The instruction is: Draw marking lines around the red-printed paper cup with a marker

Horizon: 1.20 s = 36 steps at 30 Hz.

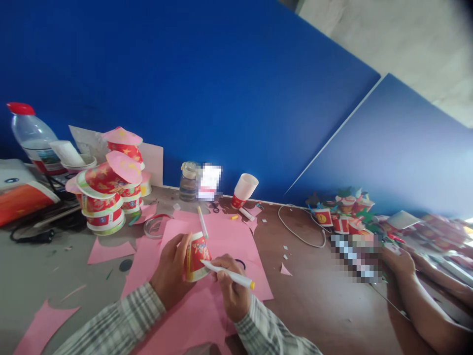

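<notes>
My left hand (170, 270) is wrapped round a red and white paper cup (196, 255), holding it on its side above pink paper sheets (221, 236). My right hand (231, 291) grips a white marker with a yellow end (229, 274), its tip against the cup. Both sleeves are grey plaid. A second white pen (202, 222) lies on the pink paper just beyond the cup.
A stack of red cups with pink paper lids (109, 190) stands at the left, beside a water bottle (31, 138). A glass jar (188, 181), a tilted cup (243, 191), a white cable (299, 231) and another person's forearm (414, 291) lie to the right.
</notes>
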Tool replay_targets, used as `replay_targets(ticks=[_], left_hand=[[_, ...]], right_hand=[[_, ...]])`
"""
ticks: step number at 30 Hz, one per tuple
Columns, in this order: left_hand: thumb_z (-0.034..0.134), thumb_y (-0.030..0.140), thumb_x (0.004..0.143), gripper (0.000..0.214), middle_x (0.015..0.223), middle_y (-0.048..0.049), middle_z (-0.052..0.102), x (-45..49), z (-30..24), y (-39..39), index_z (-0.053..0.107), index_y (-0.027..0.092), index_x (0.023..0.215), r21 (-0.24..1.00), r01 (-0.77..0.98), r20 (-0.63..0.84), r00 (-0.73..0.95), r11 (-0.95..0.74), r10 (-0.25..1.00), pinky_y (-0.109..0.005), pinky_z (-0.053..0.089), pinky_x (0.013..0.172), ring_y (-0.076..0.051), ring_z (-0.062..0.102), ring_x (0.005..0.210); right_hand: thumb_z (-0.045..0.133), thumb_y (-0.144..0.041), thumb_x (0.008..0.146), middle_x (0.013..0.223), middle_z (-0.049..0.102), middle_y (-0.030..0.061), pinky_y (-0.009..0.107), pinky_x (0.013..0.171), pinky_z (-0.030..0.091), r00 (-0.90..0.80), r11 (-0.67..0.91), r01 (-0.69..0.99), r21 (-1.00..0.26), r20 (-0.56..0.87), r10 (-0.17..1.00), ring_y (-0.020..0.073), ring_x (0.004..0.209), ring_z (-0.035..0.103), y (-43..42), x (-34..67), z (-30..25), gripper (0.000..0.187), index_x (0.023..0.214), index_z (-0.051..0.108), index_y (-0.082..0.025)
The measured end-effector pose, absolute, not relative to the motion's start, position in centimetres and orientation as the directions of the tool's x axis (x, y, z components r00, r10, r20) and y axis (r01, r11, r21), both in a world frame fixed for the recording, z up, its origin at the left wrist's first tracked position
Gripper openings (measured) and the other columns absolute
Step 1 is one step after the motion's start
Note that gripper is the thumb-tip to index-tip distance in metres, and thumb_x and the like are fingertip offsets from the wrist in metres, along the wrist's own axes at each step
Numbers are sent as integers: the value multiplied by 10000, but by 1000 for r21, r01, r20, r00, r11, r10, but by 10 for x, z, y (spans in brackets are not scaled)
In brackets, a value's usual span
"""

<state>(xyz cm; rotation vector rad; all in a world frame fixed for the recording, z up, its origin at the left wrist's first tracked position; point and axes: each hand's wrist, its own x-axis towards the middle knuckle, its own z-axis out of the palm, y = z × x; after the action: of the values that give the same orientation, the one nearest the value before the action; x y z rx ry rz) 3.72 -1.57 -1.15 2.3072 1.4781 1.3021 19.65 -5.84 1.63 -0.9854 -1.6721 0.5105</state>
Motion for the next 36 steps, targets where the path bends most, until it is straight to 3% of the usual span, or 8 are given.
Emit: replay_targets(ticks=[19, 36], left_hand=[[613, 468, 522, 874, 1083, -103, 410, 36, -15, -15, 161, 173, 1210, 469, 708, 605, 177, -527, 776, -430, 375, 869, -277, 383, 1030], [561, 571, 523, 873, 1074, -114, 412, 36, -13, -17, 179, 185, 1206, 466, 731, 599, 155, -499, 786, -458, 352, 865, -295, 381, 1023]], right_hand=[[416, -199, 807, 657, 589, 32, 299, 561, 449, -117, 558, 322, -765, 553, 825, 196, 581, 568, -58, 197, 14, 220, 860, 627, -167], [420, -164, 791, 657, 593, 28, 305, 562, 448, -94, 557, 329, -763, 560, 823, 205, 584, 574, -59, 198, 13, 227, 867, 632, -187]])
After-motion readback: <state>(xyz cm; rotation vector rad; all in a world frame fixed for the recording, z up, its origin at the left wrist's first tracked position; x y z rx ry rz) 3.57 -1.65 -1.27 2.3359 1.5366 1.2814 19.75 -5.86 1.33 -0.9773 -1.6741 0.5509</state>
